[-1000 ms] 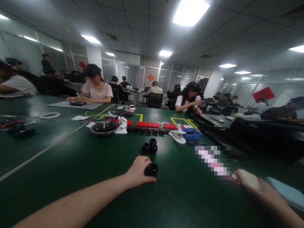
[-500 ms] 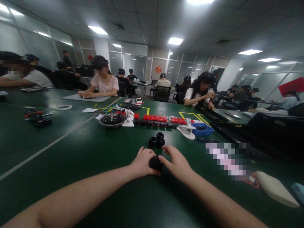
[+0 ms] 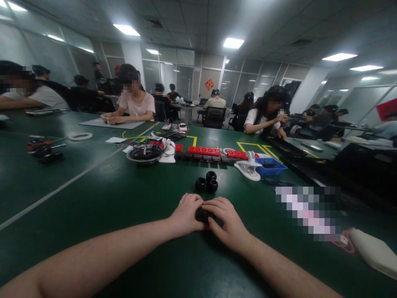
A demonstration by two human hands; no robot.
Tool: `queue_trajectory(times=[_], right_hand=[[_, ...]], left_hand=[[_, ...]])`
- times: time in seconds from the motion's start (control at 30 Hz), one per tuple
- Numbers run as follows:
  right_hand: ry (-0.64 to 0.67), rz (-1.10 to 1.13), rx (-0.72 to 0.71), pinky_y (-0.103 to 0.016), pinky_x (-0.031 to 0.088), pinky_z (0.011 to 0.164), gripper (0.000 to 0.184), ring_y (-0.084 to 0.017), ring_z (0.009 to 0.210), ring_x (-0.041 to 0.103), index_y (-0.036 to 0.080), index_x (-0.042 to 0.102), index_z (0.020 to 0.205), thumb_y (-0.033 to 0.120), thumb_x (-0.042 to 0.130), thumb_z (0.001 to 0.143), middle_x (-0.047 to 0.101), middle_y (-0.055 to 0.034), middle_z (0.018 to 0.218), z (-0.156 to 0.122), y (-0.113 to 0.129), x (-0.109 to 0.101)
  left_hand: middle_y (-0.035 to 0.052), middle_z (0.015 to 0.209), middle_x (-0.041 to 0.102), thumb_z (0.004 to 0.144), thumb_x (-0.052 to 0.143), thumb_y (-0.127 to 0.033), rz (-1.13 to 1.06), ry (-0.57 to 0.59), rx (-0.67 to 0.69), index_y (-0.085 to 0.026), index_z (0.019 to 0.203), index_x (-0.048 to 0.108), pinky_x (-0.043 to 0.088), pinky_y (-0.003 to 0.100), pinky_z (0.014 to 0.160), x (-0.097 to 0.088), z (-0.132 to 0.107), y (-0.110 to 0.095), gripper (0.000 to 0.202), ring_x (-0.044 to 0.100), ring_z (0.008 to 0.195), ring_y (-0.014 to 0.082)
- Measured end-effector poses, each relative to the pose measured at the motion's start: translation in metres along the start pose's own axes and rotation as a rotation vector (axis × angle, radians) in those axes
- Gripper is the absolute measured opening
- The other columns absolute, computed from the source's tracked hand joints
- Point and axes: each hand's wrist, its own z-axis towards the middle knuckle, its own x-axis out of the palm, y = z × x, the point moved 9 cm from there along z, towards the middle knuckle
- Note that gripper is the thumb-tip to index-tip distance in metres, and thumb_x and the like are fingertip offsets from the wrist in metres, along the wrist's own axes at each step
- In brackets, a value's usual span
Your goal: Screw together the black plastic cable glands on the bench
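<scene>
A black, round, hollow piece (image 3: 203, 215) sits low over the green table in front of me, mostly hidden by my fingers. My left hand (image 3: 187, 213) is closed round its left side, thumb at the near edge. From the right, my right hand (image 3: 228, 219) curls over it, fingertips at its top and thumb along the near side. Just beyond my hands stand three similar black pieces close together: a left one (image 3: 201, 184), a far one (image 3: 211, 176) and a right one (image 3: 212, 186).
Red blocks (image 3: 204, 151) form a row farther back. Left of them is a metal bowl (image 3: 144, 155) with cables; on the right are a white clamp (image 3: 249, 167) and a blue bin (image 3: 271, 166). Tools (image 3: 46, 149) lie far left, a cream-coloured object (image 3: 374, 250) at right. People sit across the table.
My right hand has moved left and closed over the black piece, its fingers now meeting my left hand. The left hand keeps its hold. The view has shifted slightly.
</scene>
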Motion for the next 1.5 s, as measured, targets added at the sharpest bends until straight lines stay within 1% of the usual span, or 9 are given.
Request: queue_trajectory(times=[0.13,0.3,0.4,0.53,0.73,0.9,1.03,1.2,1.5], right_hand=[[0.003,0.011,0.003,-0.046,0.025,0.096,0.028,-0.021,0.097,0.049,0.022,0.057,0.095,0.014,0.049,0.069,0.061,-0.0026,0.101,-0.002,0.002,0.003],[-0.044,-0.093,-0.083,-0.043,0.030,0.089,0.013,-0.021,0.093,0.048,0.021,0.058,0.075,0.018,0.049,0.067,0.064,-0.0006,0.094,-0.003,0.017,0.001],[-0.038,-0.135,-0.177,-0.045,0.021,0.096,0.011,-0.021,0.096,0.048,0.021,0.057,0.066,0.021,0.047,0.070,0.065,0.0012,0.091,-0.006,0.027,0.003],[-0.073,-0.144,-0.237,-0.048,0.010,0.102,0.011,-0.022,0.104,0.046,0.022,0.057,0.071,0.023,0.046,0.072,0.065,0.0009,0.092,-0.009,0.032,-0.002],[-0.230,-0.245,0.000,-0.045,0.027,0.092,0.027,-0.023,0.092,0.047,0.017,0.053,0.093,0.035,0.049,0.073,0.056,-0.0080,0.095,-0.008,0.005,-0.017],[-0.180,-0.332,0.177,-0.040,0.033,0.079,0.037,-0.023,0.082,0.047,0.016,0.051,0.090,0.047,0.056,0.070,0.055,-0.0070,0.086,-0.006,-0.017,-0.007],[-0.125,-0.357,0.179,-0.038,0.032,0.077,0.031,-0.021,0.077,0.047,0.018,0.052,0.085,0.045,0.058,0.069,0.056,-0.0041,0.078,-0.004,-0.017,0.000],[-0.093,-0.282,0.126,-0.038,0.030,0.080,0.023,-0.021,0.082,0.046,0.018,0.053,0.088,0.028,0.056,0.068,0.058,-0.0047,0.084,-0.003,-0.013,-0.001],[0.010,-0.129,0.007,-0.039,0.031,0.083,0.032,-0.022,0.090,0.045,0.019,0.048,0.096,0.020,0.052,0.063,0.057,-0.0042,0.096,0.000,0.003,0.007]], left_hand=[[0.0034,0.097,0.050,0.059,0.068,-0.036,0.001,0.016,-0.007,-0.020,0.087,0.055,0.035,0.039,0.086,0.001,0.000,0.001,0.035,0.045,0.092,0.0234],[0.0024,0.095,0.050,0.058,0.067,-0.029,-0.001,-0.001,0.018,-0.019,0.083,0.054,0.033,0.040,0.089,0.003,0.000,0.002,0.030,0.046,0.092,0.0221],[0.0024,0.095,0.051,0.059,0.065,-0.025,-0.002,-0.014,0.019,-0.019,0.084,0.054,0.032,0.039,0.090,0.006,0.001,0.005,0.028,0.047,0.093,0.0216],[0.0035,0.097,0.052,0.059,0.066,-0.028,0.007,-0.032,0.019,-0.019,0.089,0.054,0.034,0.038,0.088,0.006,0.001,0.006,0.034,0.047,0.094,0.0222],[0.0037,0.096,0.051,0.058,0.070,-0.040,0.001,-0.020,0.015,-0.018,0.086,0.054,0.036,0.038,0.085,0.000,0.001,0.003,0.039,0.047,0.091,0.0229],[0.0043,0.096,0.052,0.057,0.070,-0.039,0.001,0.011,0.003,-0.018,0.082,0.055,0.038,0.036,0.081,0.001,0.001,0.002,0.037,0.046,0.090,0.0234],[0.0045,0.097,0.051,0.057,0.070,-0.035,0.001,0.006,0.008,-0.018,0.083,0.055,0.038,0.036,0.081,0.002,0.002,0.003,0.035,0.046,0.090,0.0230],[0.0049,0.097,0.051,0.059,0.066,-0.029,0.004,0.014,0.003,-0.017,0.087,0.056,0.037,0.036,0.083,0.005,0.005,0.005,0.032,0.046,0.091,0.0233],[0.0042,0.102,0.050,0.059,0.065,-0.026,0.003,0.052,-0.024,-0.019,0.095,0.054,0.031,0.041,0.091,0.003,0.003,0.002,0.038,0.044,0.098,0.0247]])
